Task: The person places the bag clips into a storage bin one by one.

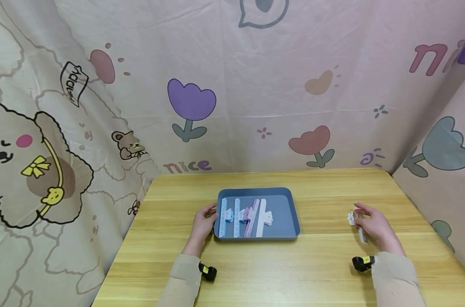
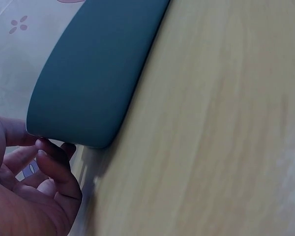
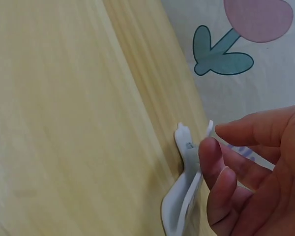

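Observation:
A shallow grey-blue tray (image 1: 286, 213) stands on the table, with several long clips lying in it. Two are light blue clips (image 1: 222, 217), beside a purple clip (image 1: 251, 219) and a white clip (image 1: 261, 217). At the tray's left end, my left hand (image 1: 204, 221) grips the edge with bent fingers; the left wrist view shows this end of the tray (image 2: 88, 78) against the fingers. Far to the right, my right hand (image 1: 378, 226) has thumb and fingers about the handle of another white clip (image 3: 179, 191), low at the table surface. Fingers partly hide that clip.
The wooden table (image 1: 255, 273) reaches back to a printed cloth (image 1: 251, 85) hung behind it and at both sides. A small black device (image 1: 208, 272) sits at the left wrist, and another black device (image 1: 362, 263) at the right.

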A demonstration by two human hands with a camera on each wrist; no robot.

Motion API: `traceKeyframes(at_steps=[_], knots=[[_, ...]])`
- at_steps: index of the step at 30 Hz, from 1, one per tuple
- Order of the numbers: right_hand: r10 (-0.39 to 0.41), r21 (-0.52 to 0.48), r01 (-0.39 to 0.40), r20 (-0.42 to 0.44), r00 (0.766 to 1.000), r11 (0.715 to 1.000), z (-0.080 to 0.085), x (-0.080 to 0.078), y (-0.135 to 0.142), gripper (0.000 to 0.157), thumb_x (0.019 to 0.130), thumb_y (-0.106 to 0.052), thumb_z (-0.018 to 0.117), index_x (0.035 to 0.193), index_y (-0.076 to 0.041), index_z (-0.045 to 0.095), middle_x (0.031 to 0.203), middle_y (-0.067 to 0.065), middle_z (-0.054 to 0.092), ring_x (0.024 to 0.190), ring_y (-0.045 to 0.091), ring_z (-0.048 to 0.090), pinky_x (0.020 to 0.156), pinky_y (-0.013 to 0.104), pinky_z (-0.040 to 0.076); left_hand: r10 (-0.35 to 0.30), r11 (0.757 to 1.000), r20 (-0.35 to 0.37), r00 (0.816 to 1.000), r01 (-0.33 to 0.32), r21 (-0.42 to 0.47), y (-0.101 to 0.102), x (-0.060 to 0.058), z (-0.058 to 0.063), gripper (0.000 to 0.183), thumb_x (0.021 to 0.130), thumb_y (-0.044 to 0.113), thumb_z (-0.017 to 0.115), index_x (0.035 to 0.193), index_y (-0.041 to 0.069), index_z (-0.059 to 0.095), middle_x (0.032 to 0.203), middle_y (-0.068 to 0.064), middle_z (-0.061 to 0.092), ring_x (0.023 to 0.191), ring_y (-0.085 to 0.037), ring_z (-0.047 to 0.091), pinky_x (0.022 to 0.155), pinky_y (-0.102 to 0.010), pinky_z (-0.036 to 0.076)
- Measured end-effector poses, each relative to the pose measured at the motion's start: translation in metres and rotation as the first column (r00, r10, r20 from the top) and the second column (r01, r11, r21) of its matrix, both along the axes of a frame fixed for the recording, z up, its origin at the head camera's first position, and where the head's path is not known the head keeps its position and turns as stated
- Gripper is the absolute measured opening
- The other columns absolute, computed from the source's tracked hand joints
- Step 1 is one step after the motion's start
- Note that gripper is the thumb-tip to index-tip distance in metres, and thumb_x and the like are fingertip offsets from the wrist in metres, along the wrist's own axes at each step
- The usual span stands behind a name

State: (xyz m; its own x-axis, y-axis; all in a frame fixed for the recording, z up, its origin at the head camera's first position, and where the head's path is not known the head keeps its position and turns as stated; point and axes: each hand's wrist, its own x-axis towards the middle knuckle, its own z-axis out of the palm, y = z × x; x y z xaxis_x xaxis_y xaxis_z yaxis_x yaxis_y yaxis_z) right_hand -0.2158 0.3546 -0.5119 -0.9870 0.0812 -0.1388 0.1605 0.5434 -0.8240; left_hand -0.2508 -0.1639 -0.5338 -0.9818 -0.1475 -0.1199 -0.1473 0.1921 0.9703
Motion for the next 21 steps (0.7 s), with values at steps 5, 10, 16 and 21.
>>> traceKeyframes(at_steps=[5,10,16,21], knots=[[0.015,0.031,-0.015,-0.016,1.000,0.999,0.000,0.000,-0.004,0.063,0.087,0.004,0.057,0.144,0.014,0.032,0.131,0.041,0.041,0.063,0.017,0.059,0.051,0.026,0.049,0.000,1.000,-0.009,1.000,0.000,-0.001,0.000,0.000,0.000,0.040,0.095,0.000,0.057,0.134,0.003,0.059,0.122,-0.019,0.060,0.108,-0.028,0.058,0.076,-0.028,0.048],[0.033,0.058,-0.032,-0.012,0.999,0.998,0.000,-0.002,-0.006,0.063,0.086,0.004,0.060,0.143,0.013,0.035,0.129,0.040,0.043,0.070,0.020,0.061,0.053,0.026,0.049,-0.002,1.000,-0.020,1.000,0.002,-0.001,0.000,0.000,0.000,0.040,0.094,0.000,0.058,0.134,0.003,0.058,0.121,-0.019,0.061,0.108,-0.028,0.058,0.077,-0.029,0.048],[0.061,0.144,-0.058,-0.016,0.998,0.988,0.003,-0.005,-0.010,0.062,0.087,-0.004,0.066,0.141,0.012,0.039,0.127,0.037,0.048,0.095,0.036,0.058,0.069,0.029,0.047,-0.005,1.000,-0.009,1.000,0.005,0.009,-0.001,0.000,-0.001,0.040,0.095,0.000,0.057,0.135,0.004,0.058,0.122,-0.019,0.060,0.107,-0.028,0.058,0.074,-0.029,0.049],[0.060,0.139,-0.056,-0.021,0.998,0.989,0.004,-0.005,-0.013,0.062,0.086,-0.006,0.069,0.139,0.012,0.041,0.122,0.035,0.050,0.104,0.044,0.053,0.076,0.035,0.047,-0.006,1.000,-0.005,1.000,0.006,0.011,-0.001,0.000,-0.001,0.040,0.095,0.000,0.057,0.135,0.004,0.058,0.123,-0.019,0.060,0.108,-0.028,0.057,0.074,-0.029,0.049]])
